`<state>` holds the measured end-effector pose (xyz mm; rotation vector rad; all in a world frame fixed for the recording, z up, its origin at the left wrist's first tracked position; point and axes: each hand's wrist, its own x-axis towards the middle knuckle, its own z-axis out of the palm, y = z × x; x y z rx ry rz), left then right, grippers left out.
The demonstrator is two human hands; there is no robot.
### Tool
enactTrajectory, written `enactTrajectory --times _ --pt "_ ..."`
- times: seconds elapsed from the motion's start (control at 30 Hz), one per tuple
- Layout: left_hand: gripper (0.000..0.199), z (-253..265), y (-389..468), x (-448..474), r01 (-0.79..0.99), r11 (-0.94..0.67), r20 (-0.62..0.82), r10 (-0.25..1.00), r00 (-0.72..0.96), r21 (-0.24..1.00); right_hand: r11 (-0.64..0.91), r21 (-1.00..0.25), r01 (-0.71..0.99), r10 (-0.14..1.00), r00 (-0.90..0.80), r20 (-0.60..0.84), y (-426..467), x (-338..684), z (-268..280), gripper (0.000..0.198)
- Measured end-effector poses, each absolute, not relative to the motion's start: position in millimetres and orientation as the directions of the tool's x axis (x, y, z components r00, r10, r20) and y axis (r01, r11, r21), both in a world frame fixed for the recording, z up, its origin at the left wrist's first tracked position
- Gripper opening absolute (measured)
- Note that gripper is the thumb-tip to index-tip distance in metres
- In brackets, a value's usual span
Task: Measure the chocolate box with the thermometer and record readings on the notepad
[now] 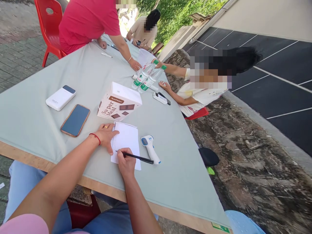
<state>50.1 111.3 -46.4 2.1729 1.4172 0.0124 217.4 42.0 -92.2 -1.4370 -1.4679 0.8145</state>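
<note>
One pen (142, 158), one notepad (127, 136)

Notepad (126, 136): white, open page up, flat on tabletop (175, 182). Pen (142, 158): slim, black, slanted, tip at left part of page, back end out past right edge.

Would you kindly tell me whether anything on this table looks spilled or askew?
Nothing stands out: the left hand rests on the notepad, the right hand holds a pen, and no spill shows. The bottles seem to lean only because the view tilts.
</note>
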Motion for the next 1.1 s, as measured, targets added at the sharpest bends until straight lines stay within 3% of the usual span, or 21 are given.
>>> enactTrajectory --times 0.57,1.1 --pt "0.115 -44.9 110.8 49.3 0.844 -0.303 -0.281 0.847 0.451 0.442 0.097 -0.904 0.417 0.991 0.043 0.127 41.1 216.7 -89.9 0.014" --pt "0.115 -44.1 108.9 50.1 0.829 -0.29 -0.251 0.86 0.445 0.478 0.051 -0.899 0.434 0.977 0.164 0.135 41.7 217.9 -90.3 0.017"
